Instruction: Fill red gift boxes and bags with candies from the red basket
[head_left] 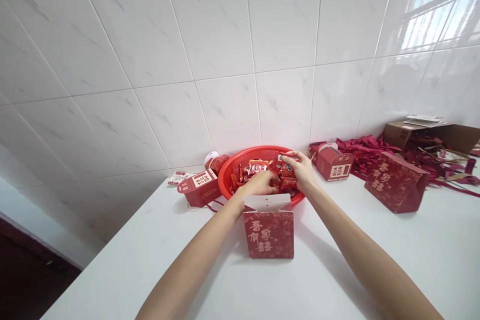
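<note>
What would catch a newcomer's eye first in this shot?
Probably the bright red basket against the white tiled wall, with the left hand and right hand both in among its red packets. Just in front stands a dark red box with pale lettering and its top flaps raised. Farther right, a tangle of crimson ribbons lies along the wall.

Basket [224,180] partly hidden behind nearest box [269,236], forearms [198,260] cut off below
</note>
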